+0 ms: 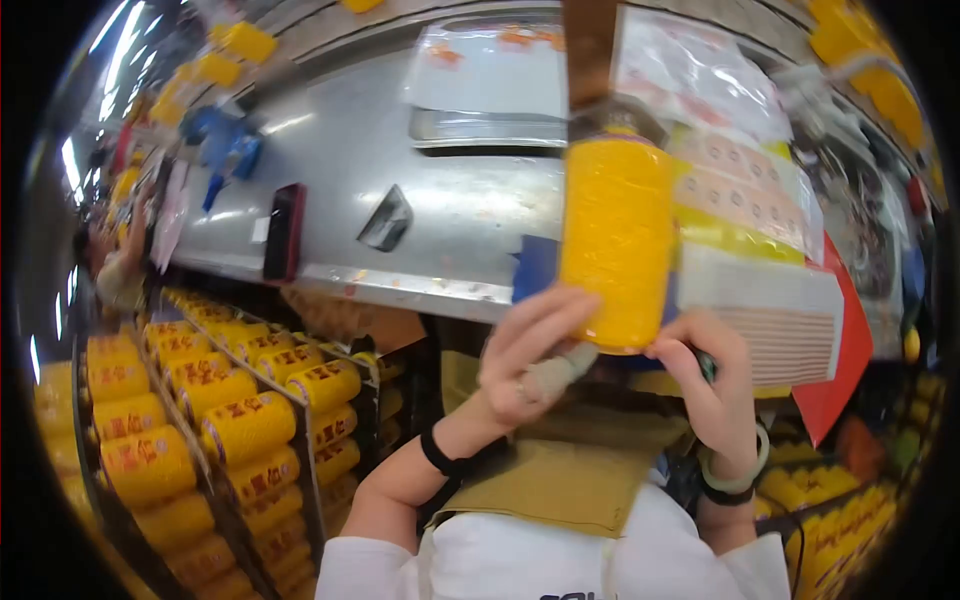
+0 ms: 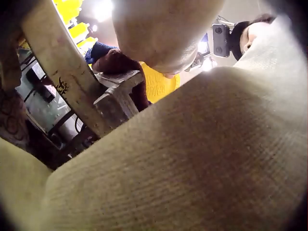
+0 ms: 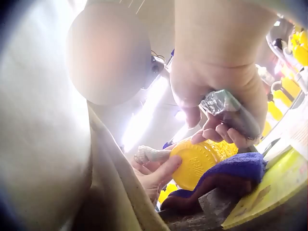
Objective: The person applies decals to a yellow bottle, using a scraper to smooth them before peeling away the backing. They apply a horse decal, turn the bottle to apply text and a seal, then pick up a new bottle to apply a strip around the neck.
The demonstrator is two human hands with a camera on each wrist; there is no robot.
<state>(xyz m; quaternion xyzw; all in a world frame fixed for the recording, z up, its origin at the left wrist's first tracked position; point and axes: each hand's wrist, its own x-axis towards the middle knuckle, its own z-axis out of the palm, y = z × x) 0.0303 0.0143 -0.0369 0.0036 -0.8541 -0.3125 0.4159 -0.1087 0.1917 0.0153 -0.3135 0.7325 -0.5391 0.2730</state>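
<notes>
A yellow bottle [image 1: 617, 240] lies on its side over a blue cloth [image 1: 537, 268] at the bench's front edge, its round base [image 3: 193, 165] toward the person. The left hand [image 1: 535, 355] holds the base end from the left, a whitish wrap on one finger. At the base's right corner, the right hand [image 1: 712, 385] touches the bottle with its fingertips. In the right wrist view the right hand [image 3: 219, 96] has its fingers curled round a dark object with a clear, shiny end [image 3: 221, 103]. The left wrist view shows part of the yellow base [image 2: 160, 84].
A metal bench [image 1: 450, 205] carries a phone [image 1: 285, 232], a small dark piece [image 1: 386, 220] and a tray [image 1: 485, 130]. Printed sheets [image 1: 740, 190] and a striped stack [image 1: 765, 335] lie right of the bottle. Racks of yellow bottles [image 1: 250, 430] stand lower left, with more at lower right.
</notes>
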